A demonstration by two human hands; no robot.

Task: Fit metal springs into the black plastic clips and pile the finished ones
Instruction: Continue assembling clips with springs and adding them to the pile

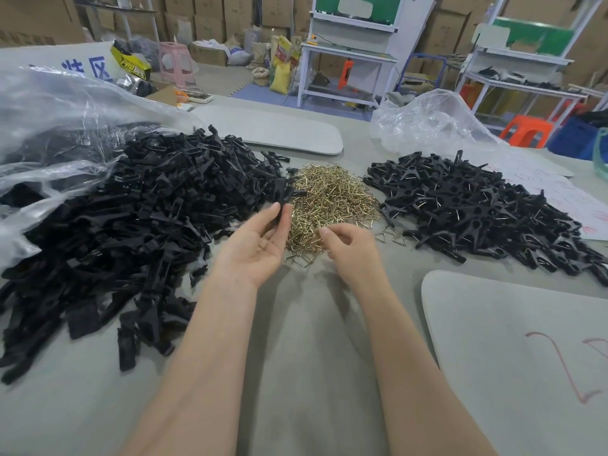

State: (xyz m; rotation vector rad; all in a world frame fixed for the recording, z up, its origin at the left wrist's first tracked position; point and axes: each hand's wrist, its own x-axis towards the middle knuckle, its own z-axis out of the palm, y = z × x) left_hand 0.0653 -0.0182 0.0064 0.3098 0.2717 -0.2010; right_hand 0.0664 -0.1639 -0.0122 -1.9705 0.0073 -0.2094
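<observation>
The black clip (283,199), matte and slim, stands upright at the nine o'clock edge of the spring heap (332,199), its lower end clamped in the grip of the left hand (256,245). Best hold it steady, open end toward the right hand (352,251) at six o'clock. Whether that curled grip holds a spring, I cannot tell. The finished pile (477,209) lies at three o'clock.

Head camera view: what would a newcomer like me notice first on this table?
First, the big heap of loose black clips on the left and the glinting pile of metal springs in the middle. On the right lies a pile of finished clips, with wire showing in them. In front, the left hand pinches one black clip while the right hand curls over the springs.
</observation>
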